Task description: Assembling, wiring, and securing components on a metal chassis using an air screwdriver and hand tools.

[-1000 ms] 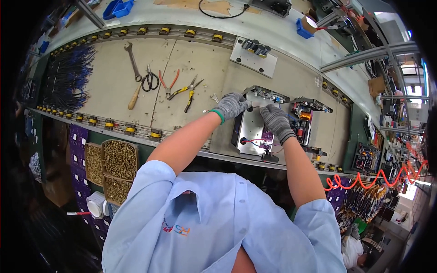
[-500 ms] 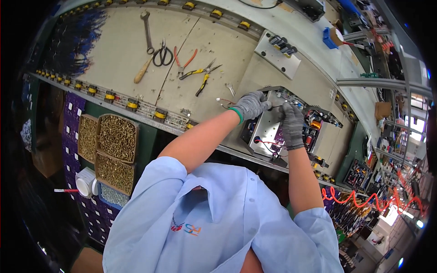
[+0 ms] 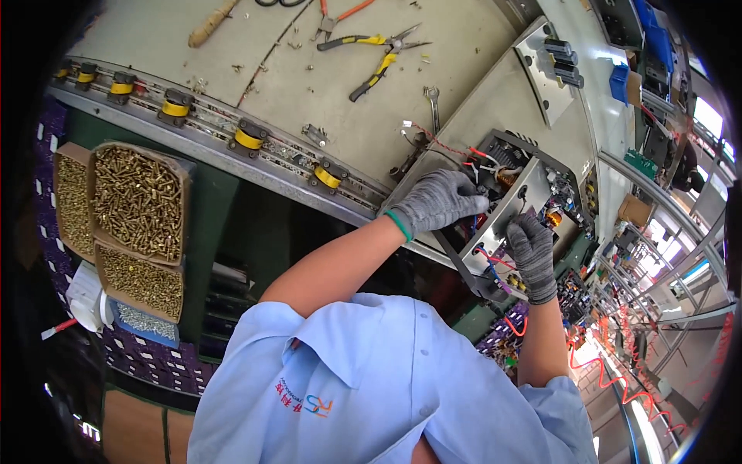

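Head view: L grip (image 3: pixel 444 203), gray glove w/ green cuff edge, is part-curled, thumb stretched twd the metal box (image 3: pixel 502 212) just to its right; can't tell if it's grasping anything. R grip (image 3: pixel 532 251), also gloved, has fingers bunched against the box's silver panel; can't tell what, if anything, is pinched there. So the box sits btwn the two grips, panel slanted, w/ red & blue wires (image 3: pixel 495 261) just left of R grip. Above L grip on the surface (image 3: pixel 309 100): wrench (image 3: pixel 433 108), then up-left yellow-black pliers (image 3: pixel 379 73), red-handled cutters (image 3: pixel 328 23) & a wooden handle (image 3: pixel 210 23). Well left of L grip: box of brass screws (image 3: pixel 137 203). Up-right of L grip: white plate (image 3: pixel 536 73) w/ black cylinders (image 3: pixel 564 60).
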{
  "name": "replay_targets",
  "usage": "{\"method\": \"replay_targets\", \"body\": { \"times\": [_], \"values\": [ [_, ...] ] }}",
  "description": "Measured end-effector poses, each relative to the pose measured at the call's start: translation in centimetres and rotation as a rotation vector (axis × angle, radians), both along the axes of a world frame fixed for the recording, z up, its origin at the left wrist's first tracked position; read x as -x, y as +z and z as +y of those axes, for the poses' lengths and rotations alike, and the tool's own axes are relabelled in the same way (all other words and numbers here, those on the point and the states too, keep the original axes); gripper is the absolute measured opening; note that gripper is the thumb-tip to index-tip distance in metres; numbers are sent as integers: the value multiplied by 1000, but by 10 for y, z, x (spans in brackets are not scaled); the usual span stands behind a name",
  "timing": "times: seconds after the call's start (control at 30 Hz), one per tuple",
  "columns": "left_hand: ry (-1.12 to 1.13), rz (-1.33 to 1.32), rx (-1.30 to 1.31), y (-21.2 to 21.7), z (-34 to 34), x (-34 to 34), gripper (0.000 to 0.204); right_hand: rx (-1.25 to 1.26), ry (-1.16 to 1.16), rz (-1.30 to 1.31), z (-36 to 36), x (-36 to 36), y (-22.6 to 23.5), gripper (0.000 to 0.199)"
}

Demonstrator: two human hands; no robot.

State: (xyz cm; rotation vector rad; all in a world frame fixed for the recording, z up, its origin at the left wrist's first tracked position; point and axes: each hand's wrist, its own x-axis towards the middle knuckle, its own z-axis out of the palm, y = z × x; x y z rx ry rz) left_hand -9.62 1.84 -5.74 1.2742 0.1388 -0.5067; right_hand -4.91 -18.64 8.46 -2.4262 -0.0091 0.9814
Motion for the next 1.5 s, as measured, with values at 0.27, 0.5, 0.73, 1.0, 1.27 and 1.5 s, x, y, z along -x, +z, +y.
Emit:
{"method": "replay_targets", "body": {
  "times": [0.27,0.5,0.73,1.0,1.27,1.5],
  "values": [
    [-37,-51,-87,-33,-5,-6,26,-60,-54,-21,-6,4,-3,17],
    [-45,-116,62,-33,2,-6,29,-64,-23,-4,-1,6,1,18],
    [-360,-152,-104,-17,17,-12,38,-90,-17,-70,0,12,2,23],
    [-48,764,807,0,1,-13,26,-159,-61,-76,4,16,5,16],
    [-70,504,902,16,26,18,23,-152,-10,-98,-7,17,2,18],
    [-116,668,815,8,35,-47,29,-166,-29,-90,-11,20,2,19]
  ]
}}
